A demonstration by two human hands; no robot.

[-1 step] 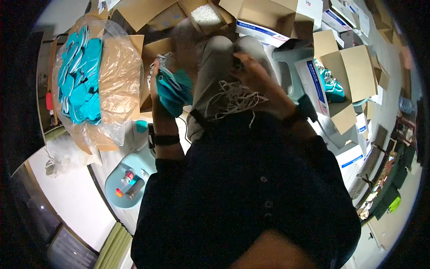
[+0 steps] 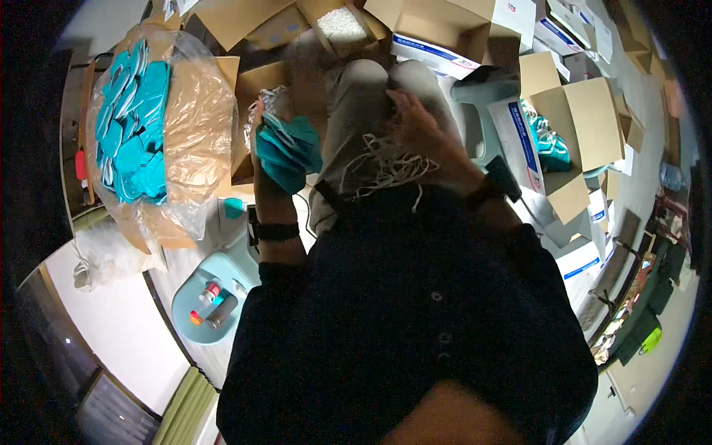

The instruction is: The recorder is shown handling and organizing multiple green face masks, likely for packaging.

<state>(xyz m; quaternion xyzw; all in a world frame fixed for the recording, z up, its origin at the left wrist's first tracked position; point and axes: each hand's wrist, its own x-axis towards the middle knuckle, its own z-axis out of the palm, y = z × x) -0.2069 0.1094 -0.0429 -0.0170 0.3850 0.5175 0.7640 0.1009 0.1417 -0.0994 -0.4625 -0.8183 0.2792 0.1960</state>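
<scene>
My left hand (image 2: 268, 187) is raised beside my left knee and is shut on a bunch of teal face masks (image 2: 288, 150) with white ear loops. My right hand (image 2: 420, 124) lies on my grey-trousered lap (image 2: 356, 104), its fingers spread over a tangle of white elastic strings (image 2: 386, 169); whether it grips any of them I cannot tell. Both wrists wear dark bands.
A clear plastic bag (image 2: 200, 111) full of teal masks sits in a cardboard box at the left. An open carton (image 2: 571, 111) with more teal masks stands at the right. Several other cartons crowd the far side. A pale blue stool (image 2: 215, 311) with small bottles stands at lower left.
</scene>
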